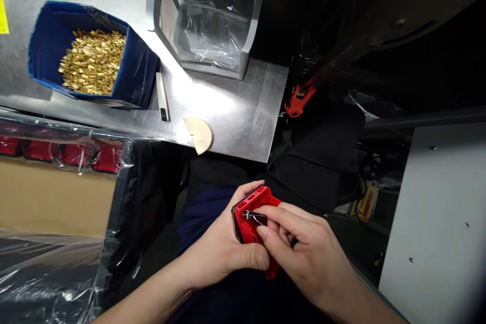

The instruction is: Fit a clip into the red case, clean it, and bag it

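Observation:
Above my lap, my left hand [224, 245] is wrapped round a red plastic housing [247, 233] with a black edge, its thumb lying across the near side. My right hand [299, 243] pinches a small shiny metal part [255, 216] between thumb and forefinger. One end of that metal part sits inside the housing, near its upper left corner. The other fingers of my right hand curl beneath and hide some of the housing's inside.
A blue bin [132, 63] of small brass parts and a grey bin [212, 70] with clear bags stand on the metal table [243, 121]. A white knife-like tool [162, 96] and a cream half-disc [200, 134] lie nearby. Left: a plastic-lined box [119, 228] with red parts.

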Demonstrator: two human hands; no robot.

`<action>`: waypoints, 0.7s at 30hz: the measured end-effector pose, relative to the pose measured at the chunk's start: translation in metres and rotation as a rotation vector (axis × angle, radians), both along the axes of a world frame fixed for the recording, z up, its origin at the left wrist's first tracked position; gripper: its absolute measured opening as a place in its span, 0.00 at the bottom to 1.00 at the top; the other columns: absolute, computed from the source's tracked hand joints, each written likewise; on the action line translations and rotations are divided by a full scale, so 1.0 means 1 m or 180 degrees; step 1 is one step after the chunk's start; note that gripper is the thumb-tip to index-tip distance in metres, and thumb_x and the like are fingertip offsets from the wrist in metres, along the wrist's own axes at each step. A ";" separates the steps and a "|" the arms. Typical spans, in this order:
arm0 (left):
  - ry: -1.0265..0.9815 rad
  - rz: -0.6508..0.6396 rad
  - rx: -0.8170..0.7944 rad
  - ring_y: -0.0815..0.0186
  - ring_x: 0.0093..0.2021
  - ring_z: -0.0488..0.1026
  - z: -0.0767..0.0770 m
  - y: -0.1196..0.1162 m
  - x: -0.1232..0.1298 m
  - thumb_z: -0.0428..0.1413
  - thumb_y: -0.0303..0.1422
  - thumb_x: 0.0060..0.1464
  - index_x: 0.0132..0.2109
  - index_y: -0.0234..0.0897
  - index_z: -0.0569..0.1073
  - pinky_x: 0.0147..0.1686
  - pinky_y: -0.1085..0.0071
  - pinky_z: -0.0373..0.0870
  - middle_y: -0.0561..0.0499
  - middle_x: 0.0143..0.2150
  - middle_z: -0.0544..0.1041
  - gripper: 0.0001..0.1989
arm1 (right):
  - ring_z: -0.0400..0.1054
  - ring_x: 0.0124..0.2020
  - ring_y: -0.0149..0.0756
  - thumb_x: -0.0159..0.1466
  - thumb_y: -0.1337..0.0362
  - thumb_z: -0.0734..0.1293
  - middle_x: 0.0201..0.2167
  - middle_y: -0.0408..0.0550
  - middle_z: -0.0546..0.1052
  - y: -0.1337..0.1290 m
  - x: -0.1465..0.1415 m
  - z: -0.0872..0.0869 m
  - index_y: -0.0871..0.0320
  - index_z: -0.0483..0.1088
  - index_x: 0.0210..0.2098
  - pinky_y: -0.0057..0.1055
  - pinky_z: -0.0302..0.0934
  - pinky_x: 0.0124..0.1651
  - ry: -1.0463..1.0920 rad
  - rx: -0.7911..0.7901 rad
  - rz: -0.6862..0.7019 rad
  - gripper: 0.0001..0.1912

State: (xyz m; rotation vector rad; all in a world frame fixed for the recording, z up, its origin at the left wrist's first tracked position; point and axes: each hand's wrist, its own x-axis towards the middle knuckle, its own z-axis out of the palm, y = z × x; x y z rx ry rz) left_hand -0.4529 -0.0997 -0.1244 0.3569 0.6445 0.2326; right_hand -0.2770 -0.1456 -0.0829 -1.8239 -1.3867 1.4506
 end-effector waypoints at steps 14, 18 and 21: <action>0.0096 0.0397 -0.0088 0.42 0.66 0.66 -0.008 -0.005 -0.013 0.71 0.49 0.46 0.72 0.49 0.55 0.65 0.46 0.60 0.38 0.66 0.70 0.52 | 0.74 0.42 0.38 0.70 0.56 0.67 0.47 0.49 0.78 0.057 0.034 -0.072 0.53 0.78 0.52 0.34 0.71 0.46 -0.0782 0.0762 -0.0844 0.15; 0.0299 0.0551 0.0072 0.41 0.65 0.66 -0.008 -0.004 -0.016 0.70 0.52 0.46 0.71 0.47 0.55 0.63 0.46 0.61 0.37 0.66 0.69 0.52 | 0.69 0.52 0.44 0.71 0.57 0.66 0.50 0.53 0.73 0.134 0.013 -0.119 0.55 0.76 0.56 0.40 0.65 0.58 -0.1367 0.1517 -0.0251 0.18; 0.0564 0.0614 0.0362 0.43 0.63 0.68 -0.007 -0.003 -0.019 0.70 0.53 0.46 0.72 0.48 0.51 0.61 0.50 0.63 0.37 0.65 0.68 0.54 | 0.67 0.54 0.48 0.71 0.58 0.65 0.52 0.55 0.73 0.178 -0.008 -0.139 0.56 0.73 0.59 0.43 0.61 0.61 -0.1558 0.1581 0.0201 0.19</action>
